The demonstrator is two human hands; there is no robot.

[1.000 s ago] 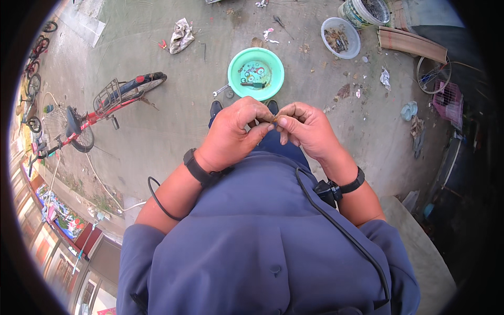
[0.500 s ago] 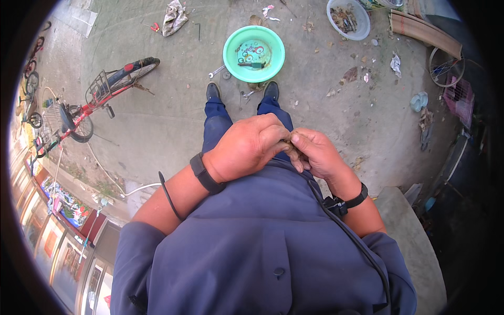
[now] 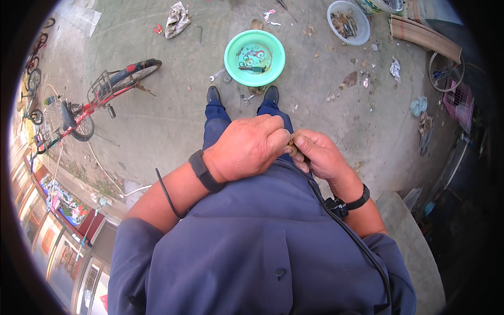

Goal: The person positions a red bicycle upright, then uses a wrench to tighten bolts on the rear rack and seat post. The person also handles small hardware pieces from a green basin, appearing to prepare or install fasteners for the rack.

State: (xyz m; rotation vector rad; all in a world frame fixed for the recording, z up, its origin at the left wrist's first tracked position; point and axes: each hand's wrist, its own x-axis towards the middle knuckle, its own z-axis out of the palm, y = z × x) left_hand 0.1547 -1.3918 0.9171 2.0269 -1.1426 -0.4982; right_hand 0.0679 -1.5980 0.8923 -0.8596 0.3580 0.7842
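In front of my waist, my left hand [image 3: 249, 144] and my right hand [image 3: 320, 153] meet, fingers curled and touching at the tips. Between them shows a bit of a small, brownish, dirty thing [image 3: 292, 149], mostly covered by the fingers; its kind cannot be made out. The right thumb presses against it, while the back of the left hand hides its own fingertips. Beyond my feet stands a light green basin [image 3: 231, 44] holding water, several small rings and a dark tool with a green part [image 3: 256, 69].
A wrench [image 3: 217, 75] lies left of the basin, another metal tool [image 3: 248, 98] between my shoes. A white tub [image 3: 362, 35] of small parts stands far right. At left is a red bicycle [image 3: 92, 106]; a cloth [image 3: 177, 21] and red-handled pliers [image 3: 158, 29] lie far left.
Both hands stay together in nearly the same place. The left fingers have shifted slightly, and a little more of the brownish thing shows between the hands.
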